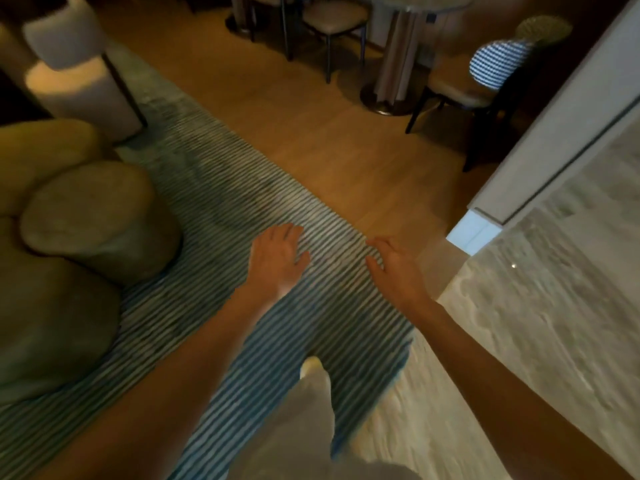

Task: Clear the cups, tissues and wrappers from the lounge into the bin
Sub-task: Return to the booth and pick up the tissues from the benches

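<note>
Both empty hands, left hand (278, 258) and right hand (394, 263), above striped rug (214, 202)

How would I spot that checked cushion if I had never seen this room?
Find the round dining table at the far end, past the striped rug. Right of its pedestal stands a dark-legged chair, and the checked cushion leans on its seat. It is the only blue-and-white patterned thing there; the other chairs' seats are plain beige.

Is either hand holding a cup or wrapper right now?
No, the left hand and right hand both hang open and empty above the striped rug.
</note>
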